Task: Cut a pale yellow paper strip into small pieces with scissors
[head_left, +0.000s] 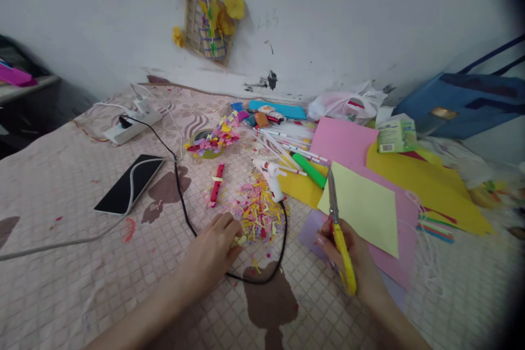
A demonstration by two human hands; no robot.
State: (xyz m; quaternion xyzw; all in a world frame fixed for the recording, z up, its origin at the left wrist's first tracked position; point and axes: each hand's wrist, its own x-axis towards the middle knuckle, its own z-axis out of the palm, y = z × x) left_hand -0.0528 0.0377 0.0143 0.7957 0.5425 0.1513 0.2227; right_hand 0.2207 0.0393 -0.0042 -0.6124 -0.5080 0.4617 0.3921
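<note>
My left hand [219, 243] is closed at the near left edge of a pile of cut paper scraps [260, 210]. Between its thumb and forefinger shows a small pale yellow paper piece [240, 240]. My right hand [355, 251] grips scissors with yellow handles [344, 260], their blades together and pointing away from me. Beneath the blades lies a pale yellow sheet [365, 202] on a larger pink sheet [344, 142]. A white glue gun [270, 178] rests beside the scraps. Left of it is a red paper strip [216, 186] with a pale piece across it.
A phone [129, 186] and a power strip [133, 127] lie on the left. The glue gun's black cord [180, 197] loops past my left hand. A bowl [209, 145] heaped with colored paper pieces, a green stick [309, 170] and a small box [396, 134] stand farther back.
</note>
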